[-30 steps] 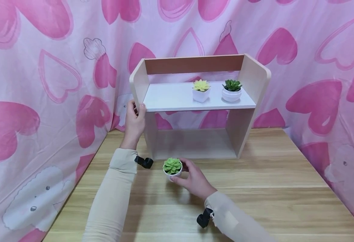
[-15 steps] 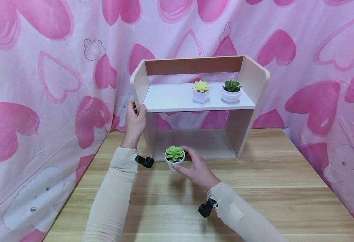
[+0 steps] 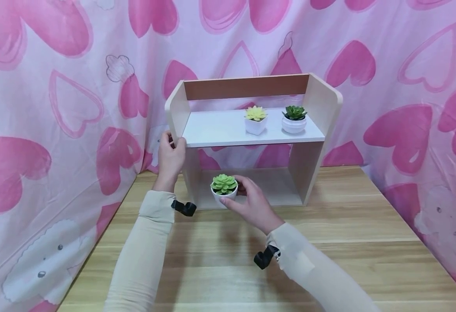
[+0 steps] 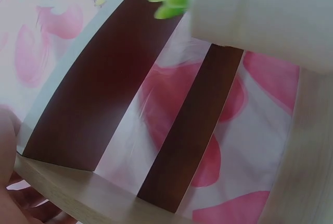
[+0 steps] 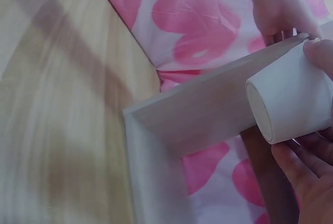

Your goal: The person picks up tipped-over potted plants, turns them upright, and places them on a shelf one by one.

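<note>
In the head view my right hand (image 3: pixel 253 203) holds a potted succulent (image 3: pixel 224 186), light green in a plain white round pot, between thumb and fingers. The pot is raised off the table, in front of the lower opening of a wooden two-tier shelf (image 3: pixel 251 141). From the right wrist view, the white pot (image 5: pixel 291 96) is tilted, its flat base showing. My left hand (image 3: pixel 172 156) grips the front edge of the shelf's left side panel, thumb in front and fingers behind. The left wrist view catches part of that hand (image 4: pixel 10 177) at the panel.
On the white upper shelf board (image 3: pixel 216 125) stand a yellow succulent (image 3: pixel 256 120) in an angular white pot and a dark green succulent (image 3: pixel 294 119) in a round one. The wooden table (image 3: pixel 220 268) lies beneath. A pink heart-patterned curtain (image 3: pixel 352 26) hangs behind and at both sides.
My right hand has lifted the light green succulent up from low over the table toward the shelf front. The left hand keeps its grip on the side panel. The head view has shifted slightly.
</note>
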Demonstrator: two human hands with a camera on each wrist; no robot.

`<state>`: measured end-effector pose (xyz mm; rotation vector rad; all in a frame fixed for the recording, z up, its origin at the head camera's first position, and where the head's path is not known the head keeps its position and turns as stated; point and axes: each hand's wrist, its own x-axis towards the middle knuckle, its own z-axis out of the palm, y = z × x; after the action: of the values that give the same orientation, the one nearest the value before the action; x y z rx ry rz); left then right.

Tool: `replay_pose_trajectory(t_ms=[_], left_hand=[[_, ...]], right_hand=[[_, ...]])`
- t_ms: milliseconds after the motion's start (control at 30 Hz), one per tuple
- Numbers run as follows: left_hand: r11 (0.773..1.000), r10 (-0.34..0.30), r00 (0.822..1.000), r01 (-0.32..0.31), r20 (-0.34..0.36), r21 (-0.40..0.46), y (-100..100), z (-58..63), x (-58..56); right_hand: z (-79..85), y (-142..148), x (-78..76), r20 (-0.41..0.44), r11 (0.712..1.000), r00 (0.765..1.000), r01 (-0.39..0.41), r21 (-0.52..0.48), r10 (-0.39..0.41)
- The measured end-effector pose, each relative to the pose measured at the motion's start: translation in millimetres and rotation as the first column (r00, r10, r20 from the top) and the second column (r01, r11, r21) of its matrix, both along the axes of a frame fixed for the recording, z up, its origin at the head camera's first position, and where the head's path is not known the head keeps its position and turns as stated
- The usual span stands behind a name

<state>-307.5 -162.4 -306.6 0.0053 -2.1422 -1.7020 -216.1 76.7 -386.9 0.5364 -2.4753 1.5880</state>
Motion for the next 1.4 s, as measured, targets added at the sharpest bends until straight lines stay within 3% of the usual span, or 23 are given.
replay_pose_trajectory(t_ms=[367,633,800,1133,1400], left_hand=[[1.0,0.0,0.999,0.0,-0.039,-0.008,2,-0.2,0.7],[1.0,-0.016,1.0,0.015,0.02,0.007,1,-2.4,1.9],[1.0,-0.008,1.0,0.008,-0.003,0.01,1,-2.2,2.1],[1.0,-0.013,1.0,0.013,-0.005,0.012,1,-4.2,3.2],[0.999,-0.031,0.999,0.031,0.007,0.012,0,-4.7,5.1]], right_hand=[[46.8,4,-10.7,-0.057,1.0,0.998,0.012,0.003,-0.012],[78.7,2,-21.4,-0.11,1.0,0.994,-0.002,-0.018,0.0],[95.9,0,-28.3,-0.107,0.999,0.994,0.032,-0.014,-0.034],[111.8,-1,-42.0,-0.087,0.996,0.993,0.08,-0.041,-0.083],[121.4,-7,-48.6,-0.144,0.995,0.985,0.094,-0.045,-0.1]])
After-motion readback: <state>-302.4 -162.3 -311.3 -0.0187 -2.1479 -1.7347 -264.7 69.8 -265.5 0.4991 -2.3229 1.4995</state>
